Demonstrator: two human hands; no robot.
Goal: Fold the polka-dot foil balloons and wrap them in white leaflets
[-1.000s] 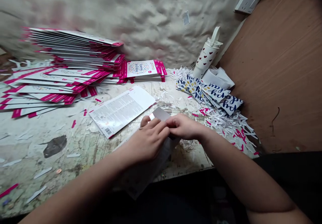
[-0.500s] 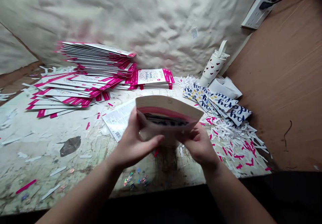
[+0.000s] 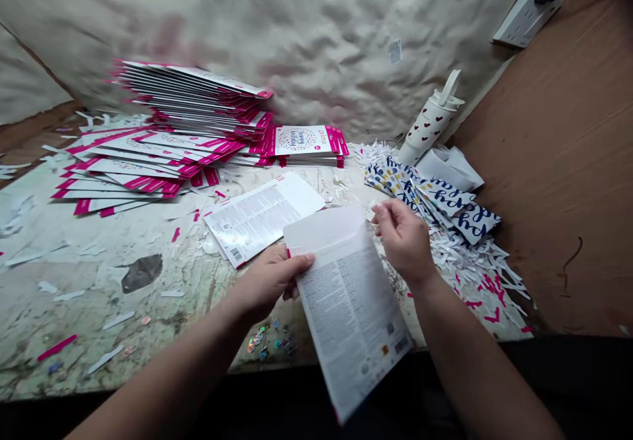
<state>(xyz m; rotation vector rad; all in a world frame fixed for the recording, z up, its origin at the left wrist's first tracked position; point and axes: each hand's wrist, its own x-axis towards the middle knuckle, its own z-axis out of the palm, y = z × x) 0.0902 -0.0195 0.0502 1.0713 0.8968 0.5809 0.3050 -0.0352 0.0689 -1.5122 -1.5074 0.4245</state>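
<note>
Head view: the left hand (image 3: 270,282) pinches a thin printed paper sleeve (image 3: 351,314) while the right hand (image 3: 405,240) hangs open, apart from it.

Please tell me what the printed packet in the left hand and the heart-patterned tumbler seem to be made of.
The printed packet in the left hand looks like thin white paper or light card, with a smooth, faintly glossy finish; its flap bends easily. The heart-patterned tumbler seems to be glossy white plastic or coated metal; the look leaves this open.

Our left hand (image 3: 270,282) grips a printed card packet (image 3: 351,314) by its edge. Our right hand (image 3: 403,239) hovers open just beside it.
</note>
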